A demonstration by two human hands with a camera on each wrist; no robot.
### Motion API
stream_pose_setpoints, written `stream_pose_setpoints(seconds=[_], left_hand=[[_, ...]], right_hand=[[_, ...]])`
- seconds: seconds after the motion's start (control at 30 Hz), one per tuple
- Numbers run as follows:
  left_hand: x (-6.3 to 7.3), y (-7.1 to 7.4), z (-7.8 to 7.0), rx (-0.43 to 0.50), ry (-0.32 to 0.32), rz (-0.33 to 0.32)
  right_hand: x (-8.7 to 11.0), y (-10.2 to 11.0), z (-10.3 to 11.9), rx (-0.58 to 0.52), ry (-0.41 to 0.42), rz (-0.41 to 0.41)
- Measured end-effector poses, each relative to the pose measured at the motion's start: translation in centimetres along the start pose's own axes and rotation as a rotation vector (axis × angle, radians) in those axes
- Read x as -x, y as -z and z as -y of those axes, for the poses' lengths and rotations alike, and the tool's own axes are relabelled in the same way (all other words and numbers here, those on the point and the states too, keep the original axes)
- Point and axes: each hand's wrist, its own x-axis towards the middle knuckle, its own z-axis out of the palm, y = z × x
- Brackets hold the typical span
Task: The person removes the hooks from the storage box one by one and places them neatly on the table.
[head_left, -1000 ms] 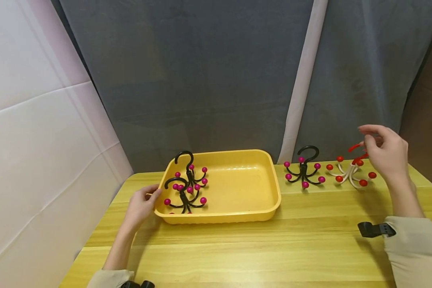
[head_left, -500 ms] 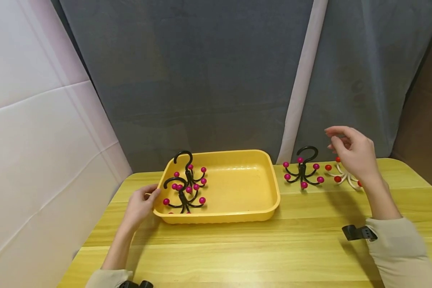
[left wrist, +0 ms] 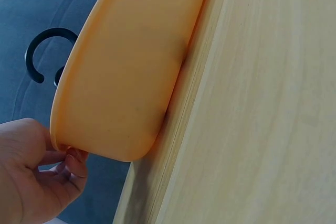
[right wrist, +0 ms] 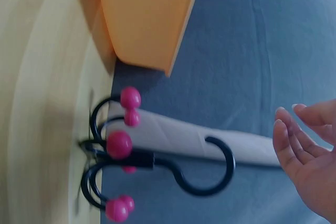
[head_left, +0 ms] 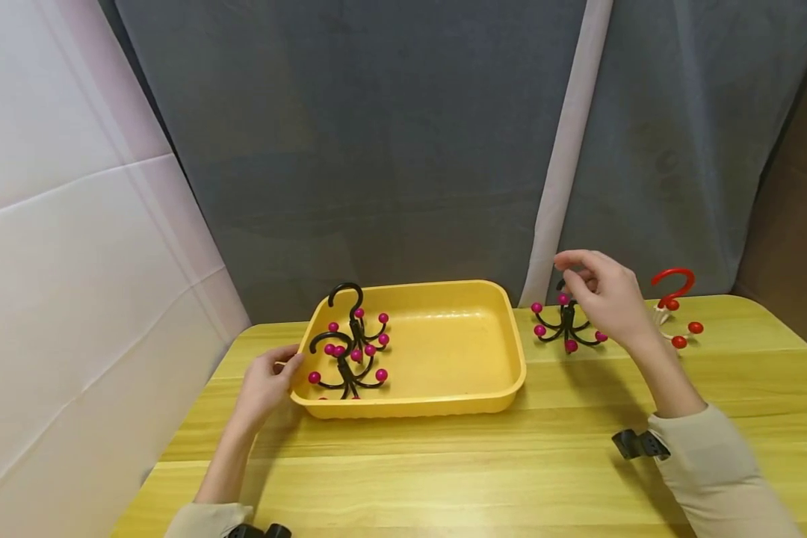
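Observation:
My left hand [head_left: 265,385] pinches the left rim of a yellow plastic tray [head_left: 437,409]; the left wrist view shows the thumb and curled fingers at its corner. Two black multi-arm hook hangers stand inside at the left, a rear hanger [head_left: 355,329] and a front hanger [head_left: 344,368], with pink ball tips. My right hand [head_left: 608,295] is raised over a third black hanger [head_left: 568,320], covering most of its hook in the head view. In the right wrist view, the hand [right wrist: 310,150] holds nothing, its fingers loosely bent, apart from the black hook [right wrist: 210,190].
A white hanger with a red hook [head_left: 675,282] and red balls stands at the far right, partly behind my right forearm. The wooden table [head_left: 444,478] meets a grey curtain [head_left: 390,149] at the back. A white fabric wall [head_left: 74,261] is on the left.
My right hand has moved left from the red-hooked hanger to above the black one. That red-hooked hanger stays standing on the table. My left hand keeps its place on the tray.

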Motion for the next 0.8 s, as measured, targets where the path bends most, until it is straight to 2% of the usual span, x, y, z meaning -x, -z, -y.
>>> stream_pose_setpoints(seconds=[0.17, 0.53, 0.8], left_hand=[[-0.1, -0.1, 0.0, 0.003, -0.005, -0.004], [-0.5, -0.4, 0.0, -0.015, -0.01, 0.002], [-0.4, -0.4, -0.4, -0.013, -0.009, 0.006]], right_hand=[[-0.1, -2.0, 0.7, -0.024, 0.035, 0.039], [-0.6, -6.0, 3.4, -0.138, 0.054, 0.123], [-0.4, -9.2, 5.5, -0.179, 0.099, 0.212]])
